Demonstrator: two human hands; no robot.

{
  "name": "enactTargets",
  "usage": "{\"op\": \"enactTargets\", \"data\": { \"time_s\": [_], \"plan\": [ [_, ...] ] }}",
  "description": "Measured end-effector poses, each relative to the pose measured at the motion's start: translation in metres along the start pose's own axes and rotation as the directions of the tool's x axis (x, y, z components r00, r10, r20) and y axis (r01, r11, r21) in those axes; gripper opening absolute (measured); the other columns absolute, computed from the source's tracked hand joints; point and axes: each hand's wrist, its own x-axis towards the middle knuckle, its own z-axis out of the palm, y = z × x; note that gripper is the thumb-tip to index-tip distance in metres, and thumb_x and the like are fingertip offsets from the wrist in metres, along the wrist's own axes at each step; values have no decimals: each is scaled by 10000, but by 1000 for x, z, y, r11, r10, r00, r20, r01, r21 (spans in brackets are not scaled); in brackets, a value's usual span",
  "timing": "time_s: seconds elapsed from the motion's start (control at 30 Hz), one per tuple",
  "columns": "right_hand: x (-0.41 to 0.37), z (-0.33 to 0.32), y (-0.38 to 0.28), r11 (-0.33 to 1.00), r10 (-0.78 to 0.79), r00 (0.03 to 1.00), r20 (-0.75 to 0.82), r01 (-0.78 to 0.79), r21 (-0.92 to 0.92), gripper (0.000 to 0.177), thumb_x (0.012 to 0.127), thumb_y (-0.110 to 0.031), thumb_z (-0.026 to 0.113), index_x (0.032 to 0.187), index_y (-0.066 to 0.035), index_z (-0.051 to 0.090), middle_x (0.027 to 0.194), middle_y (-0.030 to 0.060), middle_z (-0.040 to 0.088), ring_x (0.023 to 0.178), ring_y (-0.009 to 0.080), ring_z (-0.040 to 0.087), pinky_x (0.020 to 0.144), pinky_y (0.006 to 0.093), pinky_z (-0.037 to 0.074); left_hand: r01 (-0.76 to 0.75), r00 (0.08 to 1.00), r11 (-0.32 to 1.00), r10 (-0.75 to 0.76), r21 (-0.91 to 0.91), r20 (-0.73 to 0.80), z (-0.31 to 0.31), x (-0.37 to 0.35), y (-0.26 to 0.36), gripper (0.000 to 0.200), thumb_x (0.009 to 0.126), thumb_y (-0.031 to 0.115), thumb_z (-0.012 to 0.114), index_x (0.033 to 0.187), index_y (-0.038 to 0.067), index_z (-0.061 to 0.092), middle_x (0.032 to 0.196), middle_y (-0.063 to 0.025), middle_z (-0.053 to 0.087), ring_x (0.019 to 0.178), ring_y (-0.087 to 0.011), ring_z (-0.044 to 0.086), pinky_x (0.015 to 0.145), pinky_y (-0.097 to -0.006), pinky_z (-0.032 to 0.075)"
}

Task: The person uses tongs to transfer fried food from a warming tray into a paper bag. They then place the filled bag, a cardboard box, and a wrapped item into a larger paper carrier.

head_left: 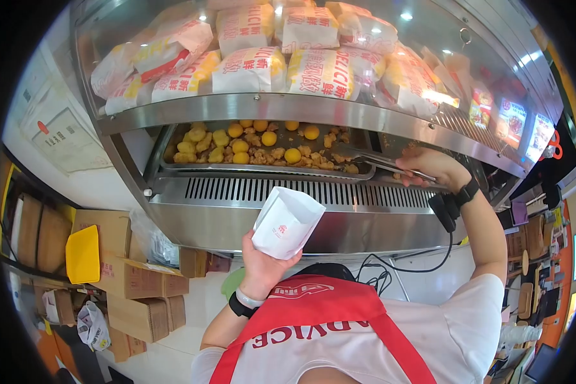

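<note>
Bag [286, 222] left; tongs [381, 161] right

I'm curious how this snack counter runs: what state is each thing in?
paper bag: opened out, held upright by the left hand.
tongs: gripped by the right hand, tips over the tray.
tray: partly filled with fried snacks.
wrapped buns: sealed in paper, stacked on the upper shelf.
</note>
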Motion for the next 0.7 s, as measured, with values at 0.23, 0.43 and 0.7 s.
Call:
{"op": "enactTargets", "data": {
  "time_s": [0.23,0.43,0.7],
  "plan": [
    [-36,12,6,993,-115,966,232,118,1,254,833,-291,556,708,-71,576,638,1,574,468,32,429,399,179,317,59,998,998,-60,26,27,3,6,-4,525,826,449,268,1230,144,408,1240,-109,418,1107,-310,422,841,-480,381],
    [-42,19,2,971,-168,949,266,206,-122,321,802,-345,597,695,-43,586,575,-22,481,526,39,383,468,215,325,137,988,990,-134,-38,76,3,13,-9,544,819,469,273,1235,145,405,1250,-120,405,1114,-320,414,855,-494,368],
    [19,3,-11,714,-232,972,34,194,-673,275,746,-262,624,803,7,627,645,129,578,593,214,531,615,306,412,128,990,991,-126,-33,71,-1,11,-11,559,814,480,276,1247,147,398,1265,-123,388,1131,-332,393,860,-506,359]
  ]
}}
